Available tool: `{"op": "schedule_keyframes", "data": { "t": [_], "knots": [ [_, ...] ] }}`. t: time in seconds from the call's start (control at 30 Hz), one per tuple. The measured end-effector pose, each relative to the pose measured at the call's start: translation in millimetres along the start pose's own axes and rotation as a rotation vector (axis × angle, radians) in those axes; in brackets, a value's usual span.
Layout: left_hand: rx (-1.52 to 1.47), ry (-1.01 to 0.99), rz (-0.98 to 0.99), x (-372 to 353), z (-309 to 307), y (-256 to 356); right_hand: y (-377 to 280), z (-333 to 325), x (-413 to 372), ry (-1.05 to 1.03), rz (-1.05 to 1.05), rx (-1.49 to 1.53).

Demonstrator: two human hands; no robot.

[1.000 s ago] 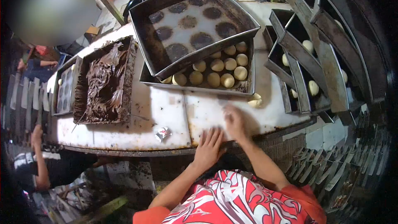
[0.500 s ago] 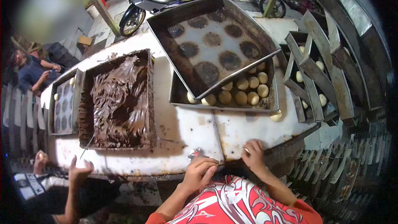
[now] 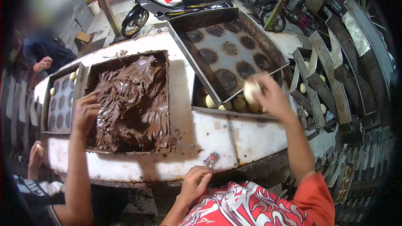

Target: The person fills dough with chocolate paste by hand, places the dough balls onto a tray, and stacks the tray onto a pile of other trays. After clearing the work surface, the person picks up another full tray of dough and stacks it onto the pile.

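Observation:
My right hand (image 3: 272, 97) is closed around a pale dough ball (image 3: 252, 92), over the front rim of the upper metal tray (image 3: 229, 49). Below it, more dough balls (image 3: 239, 103) show in the lower tray (image 3: 268, 116), which the upper tray partly covers. At the table's front edge, my left hand (image 3: 196, 183) is closed with its fingers curled together; what they hold, if anything, is hidden. Just beyond it lies a small crumpled wrapper (image 3: 210, 159).
A pan of glossy chocolate paste (image 3: 130, 96) stands left of centre, with a co-worker's hand (image 3: 87, 109) at its left side. A tray with round marks (image 3: 60, 104) lies farther left. Narrow metal tins (image 3: 320, 83) are stacked at right. Another person (image 3: 46, 54) stands back left.
My right hand has risen from the table edge to the trays and now holds a dough ball. My left hand stays near the edge. The co-worker's hand has moved up to the chocolate pan.

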State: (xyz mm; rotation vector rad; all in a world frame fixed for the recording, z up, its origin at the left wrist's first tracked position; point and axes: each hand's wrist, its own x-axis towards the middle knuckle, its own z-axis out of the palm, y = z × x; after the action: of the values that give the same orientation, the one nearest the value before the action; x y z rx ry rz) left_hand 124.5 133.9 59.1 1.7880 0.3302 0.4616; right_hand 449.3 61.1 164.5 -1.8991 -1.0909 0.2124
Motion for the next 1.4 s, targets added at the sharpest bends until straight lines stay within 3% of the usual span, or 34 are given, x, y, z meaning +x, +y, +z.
{"op": "schedule_keyframes", "data": {
  "t": [0.03,0.07,0.1,0.13,0.17,0.2,0.27,0.37,0.4,0.47,0.53,0.6,0.67,0.73,0.8,0.87,0.93,1.0,1.07,1.1,1.13,1.2,1.23,1.27,1.33,1.37,1.4],
  "knots": [
    [-0.023,0.020,0.025,2.4,5.3,5.5,-10.8,2.6,36.9,-0.048,-0.102,-0.188],
    [-0.016,0.027,0.026,3.0,9.7,10.3,-6.1,13.7,65.5,-0.142,-0.024,-0.245],
    [-0.031,0.057,-0.001,3.0,16.4,15.1,31.6,38.1,88.5,-0.156,-0.076,-0.355],
    [-0.048,0.089,-0.030,2.6,24.2,19.7,37.4,52.5,100.3,-0.378,0.178,-0.279],
    [-0.020,0.137,-0.001,1.7,31.0,23.5,45.3,66.7,100.7,-0.394,0.256,-0.430],
    [-0.011,0.152,-0.004,-3.4,36.8,24.8,39.2,68.7,85.8,-0.238,0.166,-0.506],
    [0.058,0.296,-0.078,-19.4,52.3,23.8,30.8,50.0,47.6,0.290,-0.161,-0.307],
    [-0.222,0.530,-0.267,-41.4,93.5,16.4,45.0,-14.4,-53.9,0.492,0.009,-0.064],
    [-0.330,0.591,-0.300,-44.3,108.2,15.9,73.9,-35.3,-89.1,0.524,0.046,-0.200],
    [-0.278,0.578,-0.314,-41.4,136.0,25.9,139.8,-58.2,-142.8,0.565,0.389,-0.269],
    [-0.239,0.488,-0.349,-29.1,165.2,40.3,211.3,-62.7,-184.7,0.334,0.289,-0.560],
    [-0.216,0.338,-0.360,-18.1,193.7,39.6,213.8,-65.3,-195.8,0.185,0.206,-0.603],
    [-0.336,0.180,-0.418,-8.4,212.8,46.8,176.9,-71.0,-202.8,0.062,0.629,0.101],
    [-0.642,0.065,-0.496,-2.0,226.1,51.9,124.8,-58.3,-222.8,-0.006,0.510,0.183],
    [-1.166,0.222,-0.538,-0.1,235.8,52.9,61.5,-30.0,-235.0,-0.076,0.248,0.178],
    [-1.124,0.411,-0.620,-4.0,218.7,32.5,25.9,-4.7,-234.3,-0.221,-0.407,-0.169],
    [-1.216,0.588,-0.627,-6.8,178.9,36.2,9.7,8.4,-226.0,-0.474,-0.588,0.184],
    [-1.076,0.769,-0.395,-15.6,160.0,31.8,-1.2,33.7,-214.9,-0.575,-0.521,0.359],
    [-0.679,0.556,-0.325,-26.5,152.6,29.1,-9.9,77.8,-194.0,-0.197,-0.269,0.288],
    [-0.633,0.424,-0.469,-28.0,148.0,58.6,-14.2,100.9,-168.6,-0.286,-0.084,0.432],
    [-0.728,0.491,-0.385,-31.1,141.4,53.8,-16.2,125.2,-141.6,-0.368,0.105,0.574],
    [-1.232,0.476,-0.272,-51.3,95.2,37.3,-13.0,174.1,-110.8,-0.309,0.172,0.683],
    [-1.244,0.569,-0.270,-57.1,73.5,40.5,-12.1,203.3,-108.3,-0.180,0.004,0.437],
    [-1.257,0.567,-0.286,-63.7,55.9,35.9,-8.8,223.6,-115.7,-0.182,0.020,0.426],
    [-1.085,0.804,-0.338,-65.7,18.3,17.8,-12.2,253.6,-120.7,-0.134,0.002,0.181],
    [-1.028,0.817,-0.469,-67.4,1.5,4.5,-13.8,260.2,-124.5,-0.082,0.034,0.152],
    [-1.034,0.802,-0.476,-67.7,-11.6,-4.5,-26.5,257.1,-128.4,-0.035,0.046,0.162]
  ]
}}
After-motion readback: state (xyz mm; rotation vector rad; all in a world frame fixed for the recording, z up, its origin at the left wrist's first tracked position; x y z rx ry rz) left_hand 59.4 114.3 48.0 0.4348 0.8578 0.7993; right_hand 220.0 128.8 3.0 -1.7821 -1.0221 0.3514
